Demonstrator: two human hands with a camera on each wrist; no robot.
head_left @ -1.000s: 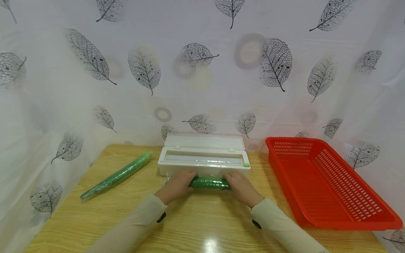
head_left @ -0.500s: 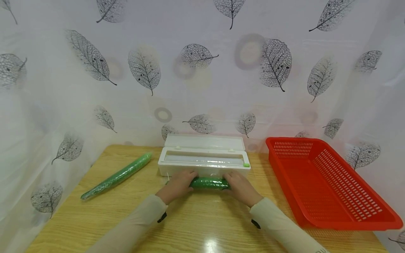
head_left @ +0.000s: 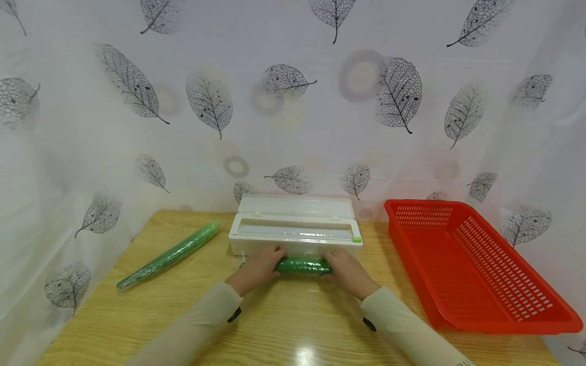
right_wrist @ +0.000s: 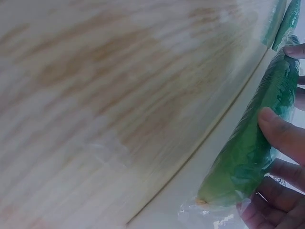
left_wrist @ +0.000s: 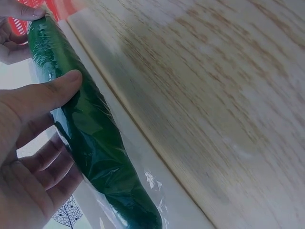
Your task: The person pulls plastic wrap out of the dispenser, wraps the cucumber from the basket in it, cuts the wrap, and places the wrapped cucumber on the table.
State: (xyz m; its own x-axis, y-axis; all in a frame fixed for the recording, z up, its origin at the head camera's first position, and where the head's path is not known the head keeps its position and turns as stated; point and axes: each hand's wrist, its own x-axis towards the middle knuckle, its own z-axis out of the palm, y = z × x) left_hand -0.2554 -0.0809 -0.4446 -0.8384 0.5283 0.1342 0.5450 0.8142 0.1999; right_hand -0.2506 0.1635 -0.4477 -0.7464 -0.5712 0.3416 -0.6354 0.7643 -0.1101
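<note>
A green cucumber with clear cling film around it lies crosswise in front of the white cling film dispenser. My left hand grips it toward its left end, thumb on the near side and fingers behind, as the left wrist view shows. Toward the other end my right hand holds the cucumber the same way. Loose film sticks out past the cucumber's tip in the right wrist view. The dispenser's lid stands raised, and a film roll shows inside.
Another film-wrapped cucumber lies slanted on the left of the wooden table. A red plastic basket stands at the right. Behind the table hangs a white leaf-print curtain.
Both hands keep their grip on the cucumber and have barely moved. The dispenser, the other cucumber and the basket stay where they were.
</note>
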